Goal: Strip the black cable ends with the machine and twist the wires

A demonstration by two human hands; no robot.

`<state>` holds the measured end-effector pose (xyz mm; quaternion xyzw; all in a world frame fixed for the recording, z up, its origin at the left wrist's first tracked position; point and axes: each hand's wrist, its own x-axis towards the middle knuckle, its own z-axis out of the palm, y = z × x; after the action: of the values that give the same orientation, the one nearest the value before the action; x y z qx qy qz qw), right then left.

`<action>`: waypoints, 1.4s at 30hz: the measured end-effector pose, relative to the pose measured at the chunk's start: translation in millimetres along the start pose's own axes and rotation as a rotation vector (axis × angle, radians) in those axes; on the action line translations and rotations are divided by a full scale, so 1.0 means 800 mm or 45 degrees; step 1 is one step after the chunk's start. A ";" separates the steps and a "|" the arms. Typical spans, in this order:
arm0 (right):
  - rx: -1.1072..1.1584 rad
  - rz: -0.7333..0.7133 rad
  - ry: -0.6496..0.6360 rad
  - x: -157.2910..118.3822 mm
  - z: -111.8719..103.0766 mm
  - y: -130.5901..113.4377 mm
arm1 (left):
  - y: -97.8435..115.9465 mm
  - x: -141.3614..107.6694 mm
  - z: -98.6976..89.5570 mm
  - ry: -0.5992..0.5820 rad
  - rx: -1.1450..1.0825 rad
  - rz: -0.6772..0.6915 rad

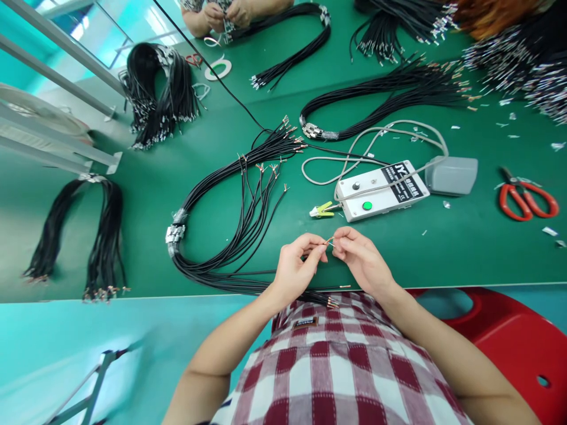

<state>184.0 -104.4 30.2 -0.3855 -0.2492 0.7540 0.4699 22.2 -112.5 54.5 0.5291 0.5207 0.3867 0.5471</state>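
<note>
Close to the table's front edge, my left hand [302,260] pinches the stripped end of a black cable, where thin coloured wires stick out. My right hand [361,257] meets it from the right, its fingertips closed on the tips of those wires [330,242]. The cable seems to belong to the bundle of black cables [208,177] that curves away to the left, bound at its bend with clear and silvery wrap [175,234]. Several frayed ends of that bundle fan out over the green table, and others lie beneath my left wrist.
Just beyond my hands lies a white box [383,192] with a green button and a yellow-green clip [323,210]. A grey pedal-like block [452,175] adjoins it. Red-handled scissors [527,198] lie right. More cable bundles [162,88] surround these. Opposite, another person's hands [225,15] handle cables.
</note>
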 end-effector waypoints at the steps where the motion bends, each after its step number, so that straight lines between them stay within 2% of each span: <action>1: -0.015 -0.008 0.002 0.000 0.000 -0.001 | 0.001 0.000 0.000 0.003 0.000 0.000; 10: -0.234 -0.124 0.049 0.000 0.006 0.005 | -0.005 -0.001 0.001 -0.003 -0.037 -0.023; 18: -0.287 -0.021 0.000 0.002 0.005 0.013 | -0.014 0.000 -0.003 -0.169 -0.014 0.114; 22: -0.403 -0.030 0.003 -0.002 0.004 0.010 | -0.016 0.007 0.006 -0.062 -0.047 0.217; 28: -0.667 -0.056 -0.069 -0.001 -0.005 0.001 | -0.026 0.009 0.019 0.046 -0.263 0.074; 31: -0.909 -0.129 -0.085 -0.001 -0.011 -0.003 | -0.029 0.004 0.018 0.086 -0.027 0.123; 34: -1.172 -0.221 -0.073 -0.001 -0.016 -0.007 | -0.030 0.001 0.015 0.103 0.362 0.333; 36: -1.316 -0.285 -0.064 -0.002 -0.019 -0.011 | -0.032 0.003 0.012 0.097 0.478 0.408; 38: -1.426 -0.368 -0.048 -0.002 -0.022 -0.015 | -0.034 0.008 0.009 0.099 0.458 0.358; 42: -1.691 -0.629 0.005 -0.001 -0.024 -0.023 | -0.036 0.019 0.002 0.087 0.267 0.149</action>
<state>209.7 -96.7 32.9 -0.5242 -0.7356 0.3131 0.2933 22.6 -102.5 23.2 0.5993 0.5449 0.3794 0.4473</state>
